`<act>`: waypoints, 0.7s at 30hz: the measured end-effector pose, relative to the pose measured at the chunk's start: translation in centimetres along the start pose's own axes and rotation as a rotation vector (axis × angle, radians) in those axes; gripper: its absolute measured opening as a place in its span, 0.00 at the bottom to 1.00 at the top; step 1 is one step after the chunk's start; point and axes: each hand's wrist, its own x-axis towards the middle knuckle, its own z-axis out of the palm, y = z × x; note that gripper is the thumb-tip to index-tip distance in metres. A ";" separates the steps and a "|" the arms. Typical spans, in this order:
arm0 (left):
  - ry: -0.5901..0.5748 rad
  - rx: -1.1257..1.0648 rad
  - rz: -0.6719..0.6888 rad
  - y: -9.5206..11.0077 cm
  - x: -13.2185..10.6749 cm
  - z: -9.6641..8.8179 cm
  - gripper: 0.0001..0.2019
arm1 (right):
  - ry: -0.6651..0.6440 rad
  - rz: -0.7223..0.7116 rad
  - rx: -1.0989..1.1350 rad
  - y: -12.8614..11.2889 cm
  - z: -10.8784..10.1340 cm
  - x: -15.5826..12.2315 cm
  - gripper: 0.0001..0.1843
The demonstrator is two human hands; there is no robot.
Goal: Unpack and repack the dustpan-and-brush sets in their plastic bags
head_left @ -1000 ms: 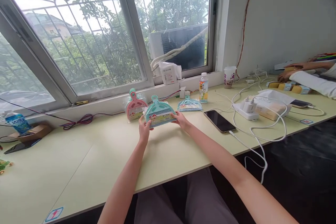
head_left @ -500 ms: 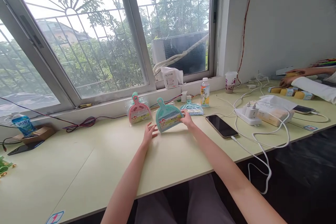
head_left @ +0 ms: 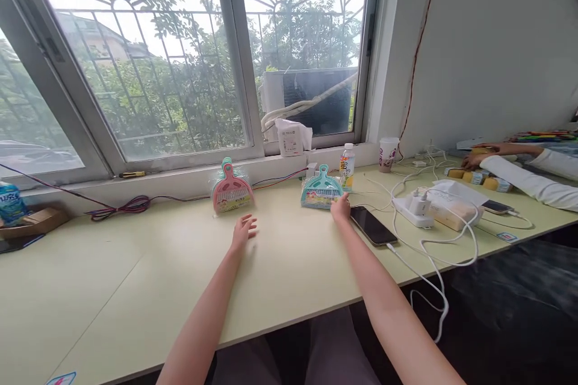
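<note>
A teal mini dustpan-and-brush set (head_left: 322, 191) in clear wrap leans upright at the back of the table, in front of the bottle. My right hand (head_left: 340, 208) is closed around its lower right corner; the thumb shows and the other fingers are partly hidden. Farther left, a pink dustpan-and-brush set (head_left: 231, 194) stands upright against the sill wall. Just in front of it is my left hand (head_left: 244, 232), held over the table with its fingers apart and nothing in them. The second teal set, seen earlier by the bottle, is hidden behind the held one.
A phone (head_left: 374, 225) lies right of my right hand, with white cables and a charger block (head_left: 418, 207) beyond. A drink bottle (head_left: 347, 165) and a cup (head_left: 388, 153) stand behind. At the far right, a co-worker's hands (head_left: 481, 157) handle yellow-brown items.
My right hand has moved the teal dustpan set rightward, in front of the other teal set. My left hand has come away from it and moved left. The view has shifted slightly.
</note>
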 end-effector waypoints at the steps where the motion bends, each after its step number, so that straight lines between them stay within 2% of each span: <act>1: 0.000 0.002 -0.007 0.1 -0.1 0.0 0.15 | -0.002 -0.012 -0.022 0.1 0.3 0.2 0.28; 4: -0.008 -0.001 -0.024 0.4 -0.2 0.1 0.14 | 0.005 -0.045 -0.087 0.0 1.1 0.8 0.26; 8: -0.026 0.000 -0.016 0.3 -0.4 0.2 0.13 | 0.052 -0.012 -0.141 -0.5 2.1 1.5 0.23; 15: -0.042 0.034 0.003 -0.2 -0.3 0.3 0.12 | 0.237 -0.068 -0.187 -0.9 3.7 1.4 0.22; 18: -0.048 0.057 0.020 -0.4 -0.3 0.3 0.12 | 0.335 -0.153 -0.133 -0.9 3.8 0.7 0.25; 21: -0.046 0.087 0.031 -0.6 -0.2 0.3 0.12 | 0.409 -0.318 -0.085 -1.5 3.5 -0.4 0.25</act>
